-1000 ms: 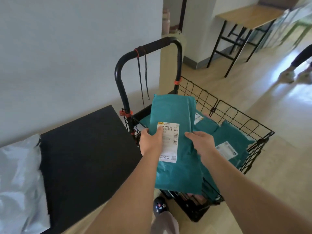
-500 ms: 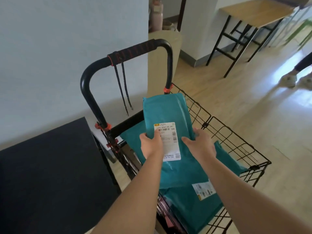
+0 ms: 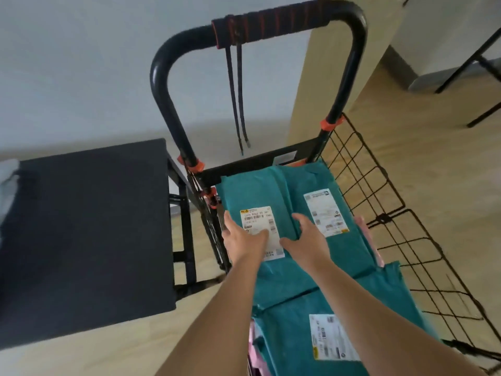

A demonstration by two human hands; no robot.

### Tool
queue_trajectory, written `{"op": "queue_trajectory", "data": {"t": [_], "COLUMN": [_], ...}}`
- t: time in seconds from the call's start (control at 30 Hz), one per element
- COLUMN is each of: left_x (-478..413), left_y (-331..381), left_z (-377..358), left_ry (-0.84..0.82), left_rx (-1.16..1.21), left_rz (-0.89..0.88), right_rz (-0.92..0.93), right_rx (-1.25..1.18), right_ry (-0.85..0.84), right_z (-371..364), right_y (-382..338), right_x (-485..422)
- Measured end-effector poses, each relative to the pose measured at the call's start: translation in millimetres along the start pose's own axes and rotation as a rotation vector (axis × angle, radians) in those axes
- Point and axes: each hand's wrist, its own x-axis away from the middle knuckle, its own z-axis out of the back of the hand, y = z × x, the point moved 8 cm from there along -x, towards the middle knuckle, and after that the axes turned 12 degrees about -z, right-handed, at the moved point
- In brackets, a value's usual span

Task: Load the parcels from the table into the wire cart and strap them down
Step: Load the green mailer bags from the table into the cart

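The black wire cart (image 3: 379,169) stands in front of me, its handle (image 3: 271,25) at the top. Several teal parcels lie stacked inside. The top teal parcel (image 3: 252,194) with a white label lies flat at the cart's left side. My left hand (image 3: 244,237) rests on its label, thumb towards the left edge. My right hand (image 3: 306,240) holds its right edge. A second labelled teal parcel (image 3: 344,248) lies beside it and a third (image 3: 295,321) lies nearer to me. Two black straps (image 3: 238,104) hang from the handle.
The black table (image 3: 81,226) is at the left, close to the cart, with a grey parcel (image 3: 6,185) at its far left edge. A pink parcel (image 3: 364,232) peeks from under the teal ones. A beige pillar (image 3: 320,90) stands behind the cart. Black table legs (image 3: 474,63) stand at the top right.
Both hands have lowered the labelled teal parcel from upright above the cart to flat on the stack inside. My view has moved closer and over the cart.
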Motion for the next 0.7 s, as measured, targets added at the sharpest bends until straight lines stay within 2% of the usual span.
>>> {"op": "queue_trajectory", "data": {"t": [0.17, 0.33, 0.7], "left_x": [0.1, -3.1, -7.9], "left_y": [-19.6, -24.7, -33.5], "left_z": [-34.0, -42.7, -48.2], "left_ry": [-0.143, -0.158, -0.179], "left_rx": [-0.109, -0.288, -0.285], "left_rz": [0.017, -0.013, 0.011], "right_rz": [0.008, 0.019, -0.001], "right_rx": [0.109, 0.182, 0.246], "right_ry": [-0.049, -0.084, -0.128], "right_z": [-18.1, -27.5, -49.7], "right_y": [17.8, 22.3, 25.8], "right_x": [-16.0, -28.8, -40.1]}}
